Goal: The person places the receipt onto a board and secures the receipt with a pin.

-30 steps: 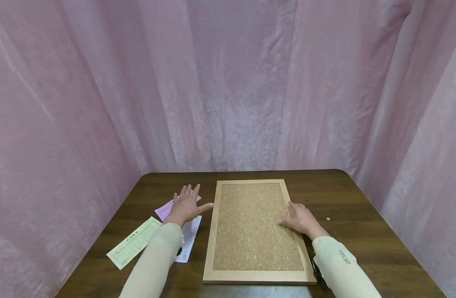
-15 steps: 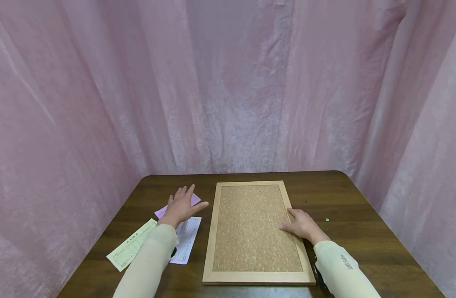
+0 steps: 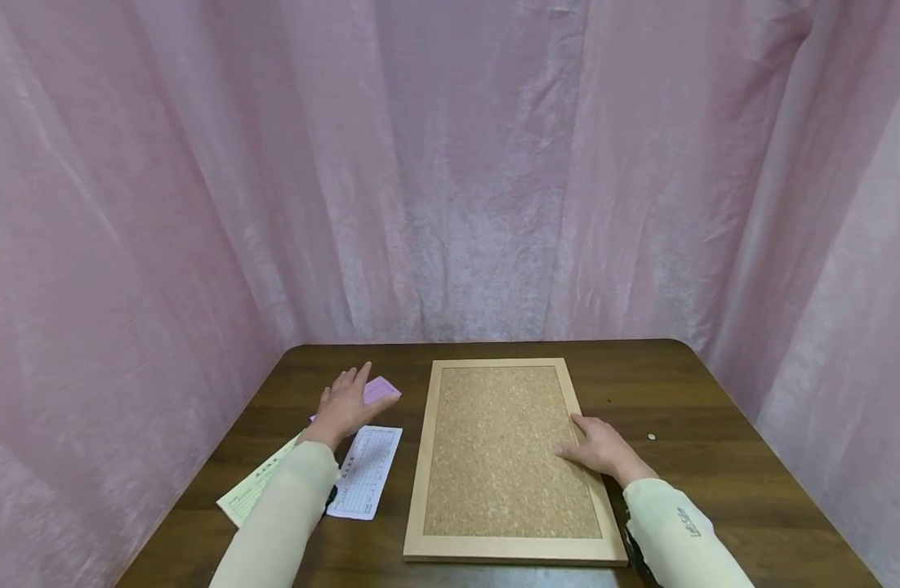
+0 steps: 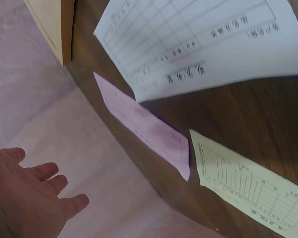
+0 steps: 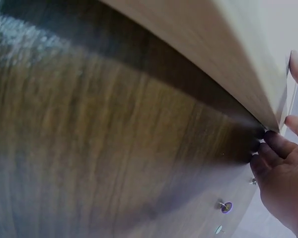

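A wood-framed corkboard [image 3: 505, 457] lies flat on the brown table. My right hand [image 3: 603, 447] grips its right side, thumb over the frame onto the cork; the right wrist view shows several fingertips [image 5: 279, 145] at the frame's lower edge. Fingers spread, my left hand [image 3: 345, 408] is held over the paper slips left of the board and holds nothing. Partly behind that hand is a purple slip [image 3: 380, 389]. Nearer the board lies a white form [image 3: 367, 469] with a printed grid, and a green form [image 3: 255, 483] is partly covered by the left sleeve.
Pushpins rest right of the board: a purple-headed one [image 5: 226, 207] and a pale green one [image 5: 219, 229] show in the right wrist view. The dark table [image 3: 722, 490] has rounded far corners. Pink curtains [image 3: 487, 163] hang behind it and at both sides.
My left hand has drifted left and slightly toward me, uncovering more of the white form and covering more of the green one. The right hand has slid slightly nearer along the board's edge.
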Available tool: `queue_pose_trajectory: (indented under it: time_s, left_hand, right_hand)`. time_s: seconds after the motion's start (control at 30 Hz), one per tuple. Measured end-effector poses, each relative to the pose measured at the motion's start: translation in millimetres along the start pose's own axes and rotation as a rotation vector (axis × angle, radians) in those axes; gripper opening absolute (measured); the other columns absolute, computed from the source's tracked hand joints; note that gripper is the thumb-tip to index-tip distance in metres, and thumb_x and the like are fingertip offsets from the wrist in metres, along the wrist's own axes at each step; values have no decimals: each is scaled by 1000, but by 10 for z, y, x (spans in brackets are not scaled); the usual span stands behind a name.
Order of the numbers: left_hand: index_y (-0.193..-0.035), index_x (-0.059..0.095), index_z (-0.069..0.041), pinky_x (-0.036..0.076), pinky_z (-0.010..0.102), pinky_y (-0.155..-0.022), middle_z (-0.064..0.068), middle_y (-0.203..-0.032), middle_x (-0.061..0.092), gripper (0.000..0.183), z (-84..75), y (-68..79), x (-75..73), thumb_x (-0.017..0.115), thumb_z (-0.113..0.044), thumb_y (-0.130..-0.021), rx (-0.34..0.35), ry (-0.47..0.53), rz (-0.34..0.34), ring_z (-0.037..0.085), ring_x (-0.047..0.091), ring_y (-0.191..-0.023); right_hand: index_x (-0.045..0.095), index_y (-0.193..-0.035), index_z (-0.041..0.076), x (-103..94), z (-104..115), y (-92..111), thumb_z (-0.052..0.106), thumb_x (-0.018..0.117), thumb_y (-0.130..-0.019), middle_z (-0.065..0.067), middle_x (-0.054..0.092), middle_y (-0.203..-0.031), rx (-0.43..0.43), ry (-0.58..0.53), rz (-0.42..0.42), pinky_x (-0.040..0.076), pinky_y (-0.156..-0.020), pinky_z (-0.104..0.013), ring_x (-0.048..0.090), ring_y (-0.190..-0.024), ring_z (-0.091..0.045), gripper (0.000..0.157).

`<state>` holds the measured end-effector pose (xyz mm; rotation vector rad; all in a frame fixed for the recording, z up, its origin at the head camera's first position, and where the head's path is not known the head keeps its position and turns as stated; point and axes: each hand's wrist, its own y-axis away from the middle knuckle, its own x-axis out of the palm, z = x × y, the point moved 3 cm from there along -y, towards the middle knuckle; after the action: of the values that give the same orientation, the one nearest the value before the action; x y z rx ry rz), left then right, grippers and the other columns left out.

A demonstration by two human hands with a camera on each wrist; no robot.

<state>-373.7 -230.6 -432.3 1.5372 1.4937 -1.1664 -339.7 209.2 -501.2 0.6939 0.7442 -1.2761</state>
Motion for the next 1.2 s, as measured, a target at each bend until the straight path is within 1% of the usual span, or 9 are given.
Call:
queue_pose_trajectory:
  time_s: [0.13, 0.23, 0.33, 0.47, 0.57, 0.7, 0.83, 1.03, 1.2]
  left_hand:
    - [-158, 17, -3, 13, 68, -111, 32, -157, 20, 100, 83, -32, -78, 53, -68, -91, -9, 28, -4, 49, 15, -145]
    - [-158, 14, -3, 13, 67, -112, 32, -158, 17, 100, 149, -49, -140, 52, -67, -92, -18, 57, 6, 50, 14, -145]
    - [-158, 14, -2, 17, 65, -113, 31, -158, 19, 101, 236, -67, -188, 51, -69, -92, -30, 81, 2, 49, 16, -144]
    - [-157, 17, 0, 20, 63, -113, 32, -156, 22, 100, 357, -63, -233, 53, -67, -92, -42, 103, 3, 50, 21, -143]
    - [-156, 18, 2, 20, 64, -112, 33, -155, 23, 96, 436, -46, -263, 55, -61, -94, -53, 122, 12, 51, 21, -142]
    - [-156, 18, 3, 20, 64, -112, 35, -155, 22, 95, 536, -2, -303, 56, -59, -95, -81, 144, 28, 53, 21, -141]
    - [-155, 19, 4, 20, 65, -111, 37, -154, 22, 94, 639, 49, -311, 57, -57, -95, -107, 160, 39, 54, 20, -141]
    - [-154, 21, 7, 22, 66, -110, 37, -152, 25, 94, 840, 87, -267, 59, -56, -94, -132, 187, 33, 55, 23, -139]
    - [-155, 19, 6, 20, 66, -111, 36, -154, 23, 94, 973, 98, -240, 58, -56, -95, -179, 223, 38, 55, 20, -140]
  right_hand:
    - [38, -147, -8, -15, -22, 11, 43, 73, -88, -38, 40, -143, 7, 8, 1, 32, -105, -64, 34, -132, -56, 86]
    - [38, -147, -9, -25, -44, 10, 43, 73, -88, -38, 40, -142, 0, 14, -6, 33, -104, -64, 35, -132, -56, 86]
    - [38, -147, -10, -35, -57, 4, 43, 73, -88, -38, 42, -141, -5, 21, -10, 34, -104, -64, 36, -131, -56, 86]
    - [37, -147, -9, -45, -60, 3, 44, 73, -88, -38, 41, -141, 4, 20, -3, 34, -103, -64, 37, -131, -56, 87]
    - [37, -147, -9, -47, -56, 13, 44, 72, -89, -38, 40, -142, 4, 15, -2, 34, -104, -64, 36, -132, -56, 86]
    - [37, -147, -9, -44, -38, 24, 42, 72, -89, -39, 40, -142, -9, 4, -6, 34, -104, -64, 36, -132, -56, 85]
    - [37, -147, -9, -27, -26, 29, 41, 73, -89, -39, 40, -142, -11, -5, -6, 33, -105, -64, 35, -132, -55, 84]
    - [38, -147, -8, 9, -31, 21, 40, 73, -89, -38, 41, -142, -4, -8, -7, 34, -104, -63, 37, -132, -54, 84]
    - [39, -147, -9, 10, -28, 11, 41, 73, -89, -37, 42, -141, -15, 8, -8, 34, -104, -63, 38, -131, -54, 83]
